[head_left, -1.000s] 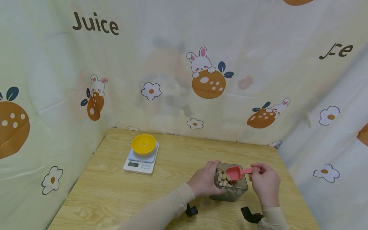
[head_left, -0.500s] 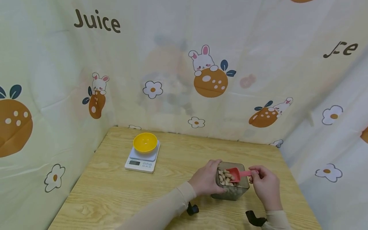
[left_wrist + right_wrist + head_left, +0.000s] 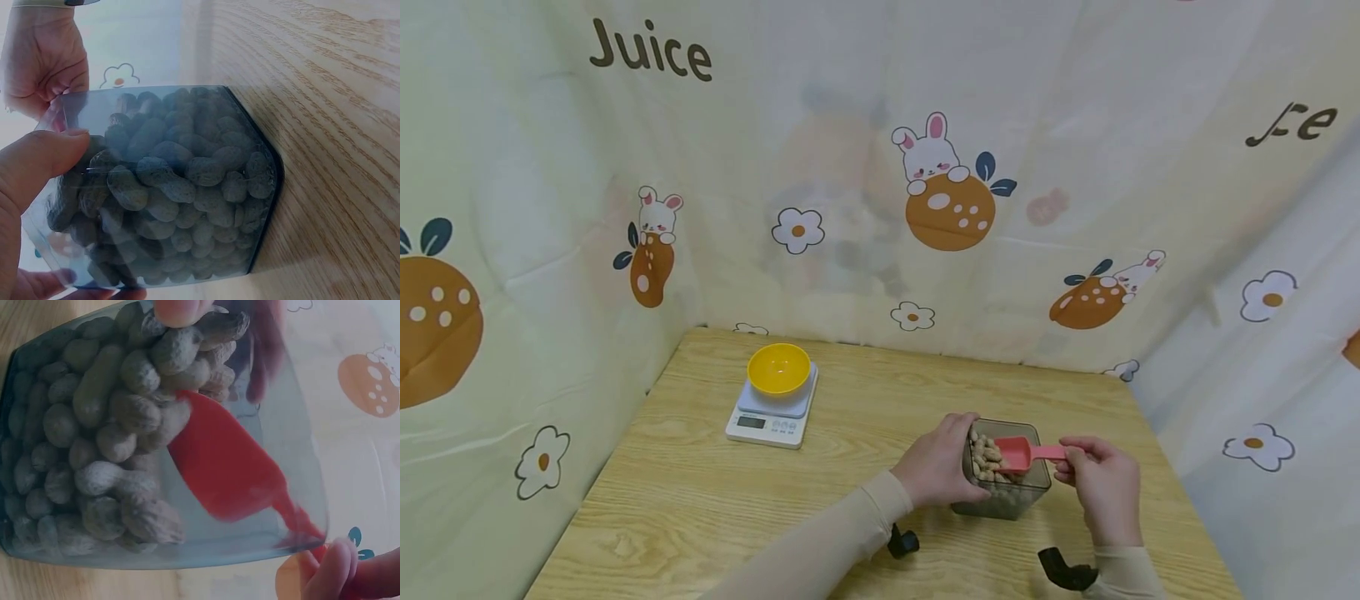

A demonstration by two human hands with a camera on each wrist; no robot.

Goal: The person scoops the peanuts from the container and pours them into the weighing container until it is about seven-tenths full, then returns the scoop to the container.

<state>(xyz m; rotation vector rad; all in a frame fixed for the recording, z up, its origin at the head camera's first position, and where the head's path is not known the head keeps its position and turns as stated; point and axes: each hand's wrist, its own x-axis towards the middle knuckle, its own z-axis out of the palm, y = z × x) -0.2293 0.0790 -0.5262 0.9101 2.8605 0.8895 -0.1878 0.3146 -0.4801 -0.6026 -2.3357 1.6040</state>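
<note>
In the head view my left hand grips the left side of a clear grey plastic container holding peanuts. Its thumb presses the near wall, and the other fingers reach round the far side. My right hand pinches the handle of a red scoop just right of the rim. Through the wall, the right wrist view shows the scoop's bowl inside the container, its front edge against the peanuts. In the left wrist view, the container stands on the wooden table, packed with peanuts.
A yellow bowl sits on a white kitchen scale at the back left of the wooden table. Patterned curtains enclose the back and sides. Black camera mounts hang at both wrists.
The scoop has dipped in among the peanuts and shifted, its bowl now lying flatter. My right hand has moved slightly right with the handle. My left hand keeps its hold on the container.
</note>
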